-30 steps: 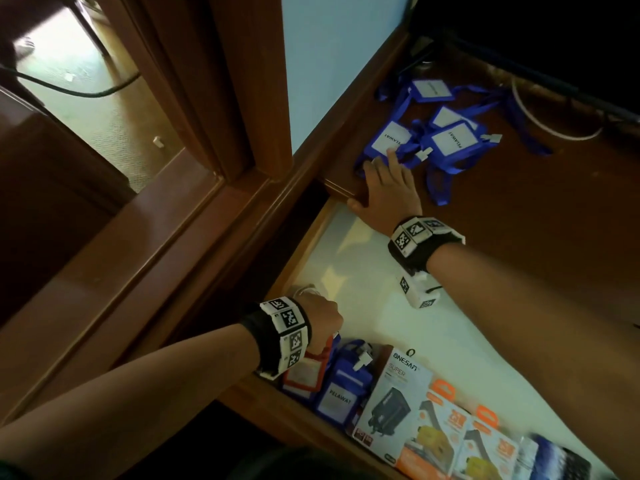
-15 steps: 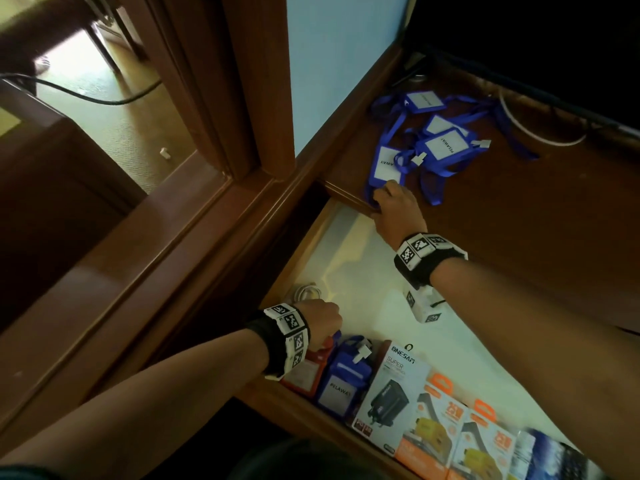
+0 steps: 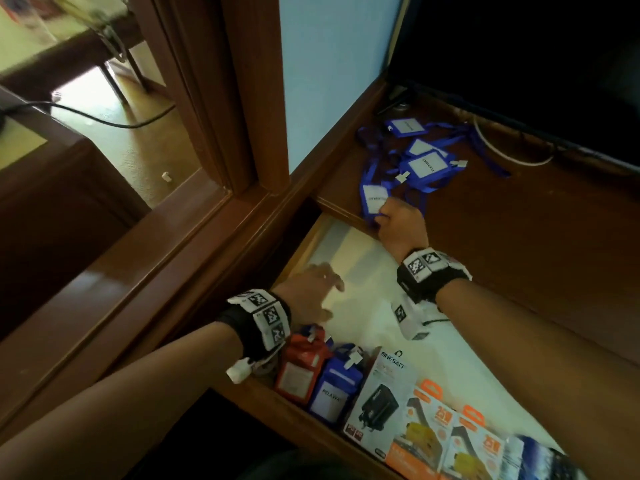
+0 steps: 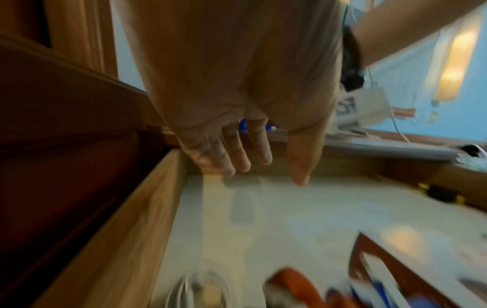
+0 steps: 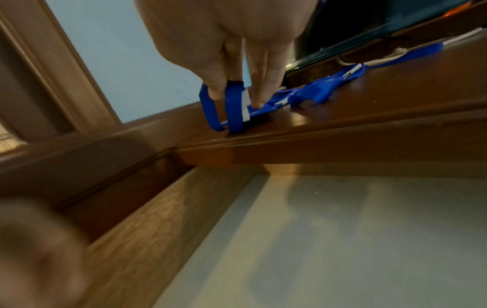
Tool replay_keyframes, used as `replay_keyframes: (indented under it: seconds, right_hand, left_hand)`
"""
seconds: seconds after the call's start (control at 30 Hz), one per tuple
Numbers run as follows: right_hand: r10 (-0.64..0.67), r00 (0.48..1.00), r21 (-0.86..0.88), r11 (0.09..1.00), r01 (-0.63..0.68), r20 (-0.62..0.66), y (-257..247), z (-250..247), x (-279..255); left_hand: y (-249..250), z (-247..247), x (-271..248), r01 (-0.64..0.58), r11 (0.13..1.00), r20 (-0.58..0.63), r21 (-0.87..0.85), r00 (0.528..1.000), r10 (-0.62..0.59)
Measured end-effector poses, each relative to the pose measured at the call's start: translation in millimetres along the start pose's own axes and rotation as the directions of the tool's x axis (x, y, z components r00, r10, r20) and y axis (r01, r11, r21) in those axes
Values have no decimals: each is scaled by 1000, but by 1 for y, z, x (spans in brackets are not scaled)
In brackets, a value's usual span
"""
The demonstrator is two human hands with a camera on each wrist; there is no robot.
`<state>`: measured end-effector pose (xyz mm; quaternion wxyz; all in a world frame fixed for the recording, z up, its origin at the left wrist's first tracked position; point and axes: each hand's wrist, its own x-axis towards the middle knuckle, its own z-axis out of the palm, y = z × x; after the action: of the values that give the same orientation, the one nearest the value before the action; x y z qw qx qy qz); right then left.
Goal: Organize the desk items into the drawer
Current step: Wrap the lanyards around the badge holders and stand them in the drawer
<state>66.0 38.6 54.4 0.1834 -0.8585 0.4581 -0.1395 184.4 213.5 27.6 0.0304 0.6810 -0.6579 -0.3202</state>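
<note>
My right hand (image 3: 393,216) is at the front edge of the desk top (image 3: 519,237), fingers curled on a blue lanyard badge (image 3: 373,199). In the right wrist view the fingers (image 5: 259,93) hook through the blue lanyard badge's (image 5: 233,108) strap loop. More blue badges (image 3: 422,161) lie tangled further back on the desk. My left hand (image 3: 322,292) hovers open and empty over the open drawer (image 3: 363,306); the left wrist view shows its fingers (image 4: 242,158) straight above the white liner (image 4: 290,218).
Along the drawer's front stand a red badge holder (image 3: 298,368), a blue one (image 3: 334,389), a charger box (image 3: 381,400) and orange boxes (image 3: 429,434). A white cable coil (image 4: 202,289) lies in the near left corner. A dark screen (image 3: 536,64) and white cord (image 3: 509,154) sit at the desk's back.
My right hand slid one blue badge to the desk edge and curled its fingers on it. My left hand opened from a fist and rose from the drawer's front items.
</note>
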Motion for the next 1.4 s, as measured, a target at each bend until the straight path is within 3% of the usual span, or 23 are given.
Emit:
replay_keyframes:
  seconds: [0.1,0.2,0.33,0.47,0.53,0.63,0.73,0.8,0.9,1.0,1.07,1.17,1.27,1.4]
  right_hand:
    - [39,997,62,997,-35,-64,1,-16,-24]
    - [81,989,166,984,-60,-123,3,-36,-42]
    - [192,962,335,935,-119,-195,5,-69,-56]
    - [278,948,483,858,-173,-155,8,-101,-73]
    - [366,924,569,786,-242,-112,14,-112,-87]
    - [492,868,687,655,-315,-71,25,-124,-109]
    - [572,818,779,537,-324,-54,34,-141,-127]
    - [624,781,845,417,-335,2,43,-151,-136]
    - [660,740,940,154,-305,132,52,-168,-149]
    - [665,717,965,-22,-263,210,60,-182,-161]
    - [661,706,964,-124,-234,257,65,-189,-168]
    - [640,716,960,-211,-185,278,73,-196,-174]
    - [636,718,958,-219,-184,284,79,-204,-178]
    - [651,712,962,-232,-141,261,92,-209,-182]
  left_hand:
    - [7,-28,12,-44,991,-228,-128,974,13]
    - [21,-43,26,-96,979,-375,-179,927,22]
    - [46,-47,41,-167,970,-457,-175,887,70]
    - [76,-40,51,-279,927,-524,-250,844,112]
    - [96,-38,53,-319,905,-486,-281,861,153]
    - [130,-37,47,-313,853,-273,-417,939,211]
    - [157,-36,41,-325,807,-154,-494,945,287]
    - [169,-34,44,-343,798,-167,-496,939,300]
    - [186,-30,50,-357,811,-243,-464,931,271]
    - [204,-27,49,-398,844,-342,-359,898,278]
    - [213,-25,48,-397,868,-338,-298,894,293]
    - [225,-25,51,-374,901,-296,-221,906,303]
    - [234,-24,53,-410,896,-292,-167,889,353]
    - [234,-25,52,-342,871,-154,-352,939,307]
